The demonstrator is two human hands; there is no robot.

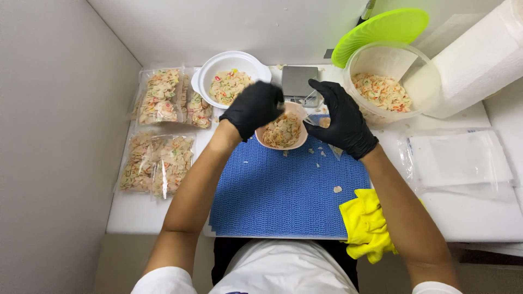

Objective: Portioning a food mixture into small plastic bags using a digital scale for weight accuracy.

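Where the white worktop (pixel 479 212) met pale walls in a corner, a blue mat (pixel 289 190) lay at its front edge. Over the mat's far edge, the gloved left hand (pixel 253 108) gripped a small pinkish bowl (pixel 283 132) of flakes, mouth upward; it was round, with no long axis. The right hand (pixel 340 117) pinched something at its rim.

Filled clear bags (pixel 163 97) of pale, orange-flecked chips stacked far left on table, second pile (pixel 158 163) just below. Flat empty clear bags (pixel 460 160) piled at right. No labels or screens readable.
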